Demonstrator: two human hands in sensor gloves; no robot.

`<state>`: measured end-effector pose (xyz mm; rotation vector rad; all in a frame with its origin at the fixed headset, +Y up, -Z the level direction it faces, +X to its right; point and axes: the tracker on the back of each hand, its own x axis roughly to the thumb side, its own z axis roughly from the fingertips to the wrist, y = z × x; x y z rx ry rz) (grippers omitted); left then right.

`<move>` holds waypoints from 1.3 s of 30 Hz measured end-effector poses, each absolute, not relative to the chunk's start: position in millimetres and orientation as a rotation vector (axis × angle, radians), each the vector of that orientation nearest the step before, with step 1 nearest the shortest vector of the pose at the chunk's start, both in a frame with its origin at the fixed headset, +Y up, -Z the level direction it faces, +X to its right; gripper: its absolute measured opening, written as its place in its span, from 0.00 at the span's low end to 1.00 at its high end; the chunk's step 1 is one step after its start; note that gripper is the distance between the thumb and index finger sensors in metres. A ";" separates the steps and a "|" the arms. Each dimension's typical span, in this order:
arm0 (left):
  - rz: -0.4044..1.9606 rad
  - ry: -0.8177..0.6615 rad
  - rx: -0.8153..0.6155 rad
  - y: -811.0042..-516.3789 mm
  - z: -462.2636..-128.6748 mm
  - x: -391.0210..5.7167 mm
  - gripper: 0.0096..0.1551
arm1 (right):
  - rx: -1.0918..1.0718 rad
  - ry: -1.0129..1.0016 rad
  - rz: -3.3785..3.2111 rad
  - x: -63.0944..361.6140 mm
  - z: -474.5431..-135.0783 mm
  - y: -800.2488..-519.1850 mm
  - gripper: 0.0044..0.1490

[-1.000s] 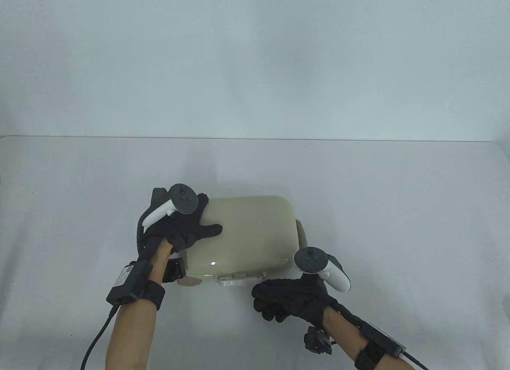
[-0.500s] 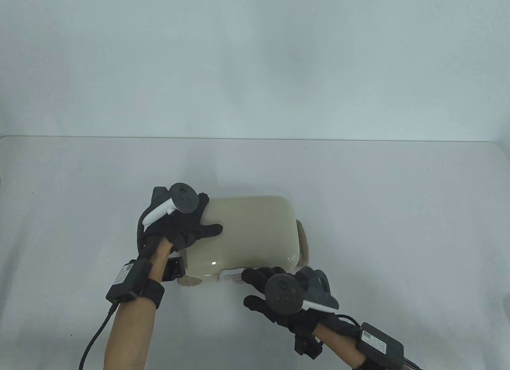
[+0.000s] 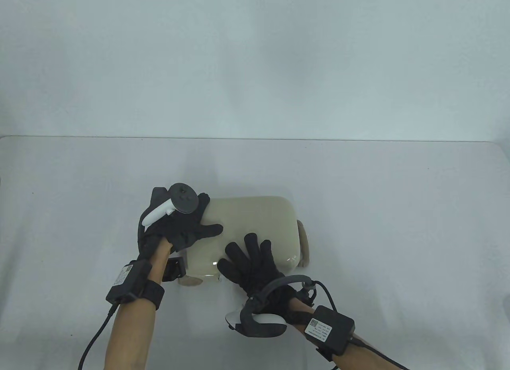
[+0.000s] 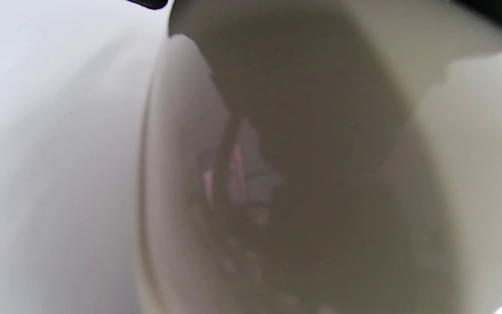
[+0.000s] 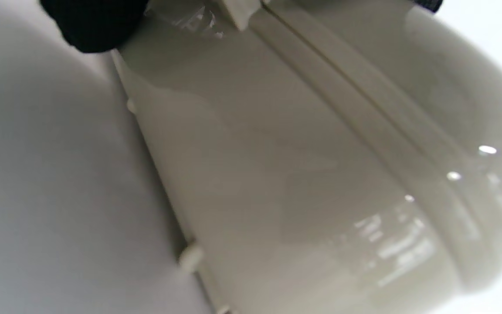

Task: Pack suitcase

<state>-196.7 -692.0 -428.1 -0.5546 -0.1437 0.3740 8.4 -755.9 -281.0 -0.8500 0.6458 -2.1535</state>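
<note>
Table view, left hand (image 3: 181, 226) and right hand (image 3: 255, 266) flat, unclenched, on closed suitcase (image 3: 255, 222) (beige), white table (image 3: 398, 226)

No text is legible: the white labels on the left wrist module (image 3: 128, 280) and the right wrist module (image 3: 329, 328) carry small code-like marks and print too fine to read, and the suitcase (image 3: 251, 226) shows no marking.

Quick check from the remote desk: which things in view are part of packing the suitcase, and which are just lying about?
Part of the job:
- beige suitcase, lying flat, lid down
- left hand, resting on its left end
- right hand, fingers spread on its near edge

Just there:
- white table under it all
- nothing else loose shows
</note>
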 end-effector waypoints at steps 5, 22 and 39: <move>0.369 -0.146 -0.556 -691.7 -428.1 -197.4 0.63 | -0.898 0.550 -2.218 12.4 -280.0 -742.5 0.56; 0.316 -0.193 -0.489 -680.7 -418.0 -196.5 0.59 | -0.986 0.285 -2.586 17.4 -288.1 -697.3 0.47; 0.078 -0.326 0.013 -622.3 -269.6 -202.4 0.60 | -0.647 0.117 -3.252 117.0 -283.2 -623.6 0.61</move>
